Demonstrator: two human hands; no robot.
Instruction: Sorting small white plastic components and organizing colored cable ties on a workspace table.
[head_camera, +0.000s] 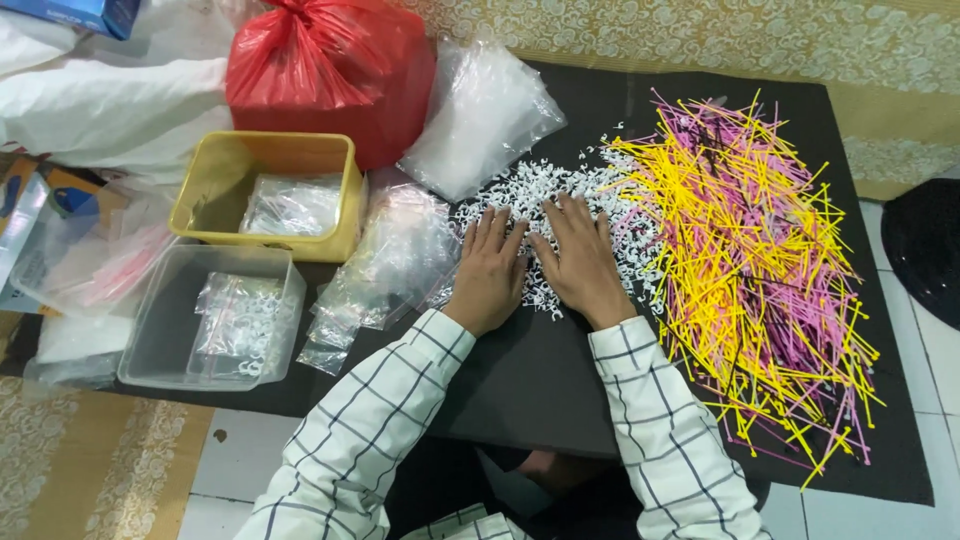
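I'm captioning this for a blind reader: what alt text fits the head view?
Both hands, left hand and right hand, lie flat on a heap of small white plastic pieces on a black mat. Yellow and pink sticks are piled to the right; a yellow tub stands to the left.

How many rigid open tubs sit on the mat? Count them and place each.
2. The yellow tub stands below the red bag; the clear tub sits in front of it. Others may hide under bags.
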